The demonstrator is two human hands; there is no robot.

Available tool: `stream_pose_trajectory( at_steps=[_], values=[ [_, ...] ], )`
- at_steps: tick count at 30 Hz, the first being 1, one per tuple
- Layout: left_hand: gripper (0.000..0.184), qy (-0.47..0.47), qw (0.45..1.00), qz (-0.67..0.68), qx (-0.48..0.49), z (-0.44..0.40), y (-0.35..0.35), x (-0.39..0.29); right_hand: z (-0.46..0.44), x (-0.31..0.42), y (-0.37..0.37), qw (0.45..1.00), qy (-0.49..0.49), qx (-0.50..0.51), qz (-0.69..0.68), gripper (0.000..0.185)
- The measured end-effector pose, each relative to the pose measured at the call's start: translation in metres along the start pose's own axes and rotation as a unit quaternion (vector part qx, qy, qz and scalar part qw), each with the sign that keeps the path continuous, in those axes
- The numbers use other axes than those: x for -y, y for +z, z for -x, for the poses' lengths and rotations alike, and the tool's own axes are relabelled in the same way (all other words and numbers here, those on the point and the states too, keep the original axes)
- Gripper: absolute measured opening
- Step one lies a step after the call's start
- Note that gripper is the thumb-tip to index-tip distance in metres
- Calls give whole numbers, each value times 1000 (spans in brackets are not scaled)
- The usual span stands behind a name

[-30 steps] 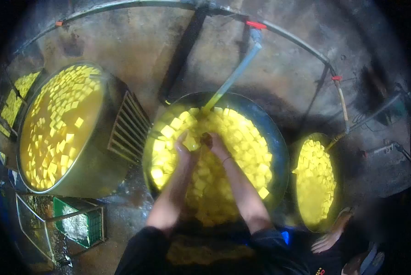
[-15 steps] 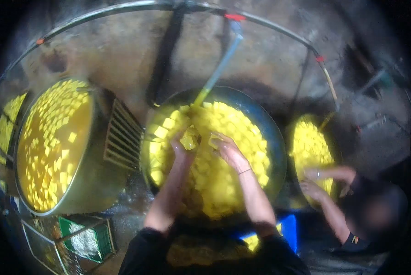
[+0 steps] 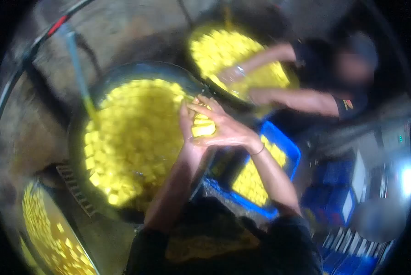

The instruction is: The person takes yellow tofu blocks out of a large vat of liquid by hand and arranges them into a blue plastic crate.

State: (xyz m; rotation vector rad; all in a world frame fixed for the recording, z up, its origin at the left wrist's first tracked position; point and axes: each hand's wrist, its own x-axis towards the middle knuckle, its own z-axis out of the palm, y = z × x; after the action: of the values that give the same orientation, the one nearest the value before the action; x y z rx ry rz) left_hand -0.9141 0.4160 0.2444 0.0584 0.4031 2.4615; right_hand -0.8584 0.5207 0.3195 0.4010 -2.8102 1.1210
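Between my two palms sits a small stack of yellow tofu blocks (image 3: 203, 128), held over the right rim of a large dark round pan (image 3: 79, 183). My left hand (image 3: 186, 120) is closed along the stack's left side. From the right, my right hand (image 3: 228, 127) wraps the stack, its fingers reaching across the top. Many more yellow blocks (image 3: 123, 119) lie in cloudy yellow liquid in the pan. Just right of my hands, a blue crate (image 3: 291, 149) holds rows of yellow blocks.
A co-worker (image 3: 334, 78) has both hands in a second pan of yellow blocks (image 3: 224, 43) at upper right. A blue pole (image 3: 77, 68) stands in my pan. A metal vat of blocks (image 3: 72, 233) is at lower left. Blue crates (image 3: 329, 201) stand at right.
My view has turned to the right, bringing the blue crate into fuller view. My hands have come together around the blocks and moved from over the pan's middle to its right rim.
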Motion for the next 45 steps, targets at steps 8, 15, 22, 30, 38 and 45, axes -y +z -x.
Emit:
stream_pose_trajectory(
  at_steps=[8,15,22,30,38,45],
  values=[
    [86,-260,928,-221,-150,39,53,175,230,-65,-8,788,375,-208,-441,48],
    [68,-168,939,-294,-65,26,19,124,354,-181,155,653,602,-207,-410,53],
    [42,15,933,-356,-54,14,45,-9,363,-243,282,776,626,74,-25,46],
    [39,-149,654,-728,-143,56,-37,-108,313,-239,178,871,470,56,132,38],
    [23,116,359,-925,40,58,-191,-10,-24,-25,69,997,23,46,50,30],
    [16,-63,480,-875,-6,74,-187,-23,-70,-156,227,913,-5,310,267,31]
  ],
)
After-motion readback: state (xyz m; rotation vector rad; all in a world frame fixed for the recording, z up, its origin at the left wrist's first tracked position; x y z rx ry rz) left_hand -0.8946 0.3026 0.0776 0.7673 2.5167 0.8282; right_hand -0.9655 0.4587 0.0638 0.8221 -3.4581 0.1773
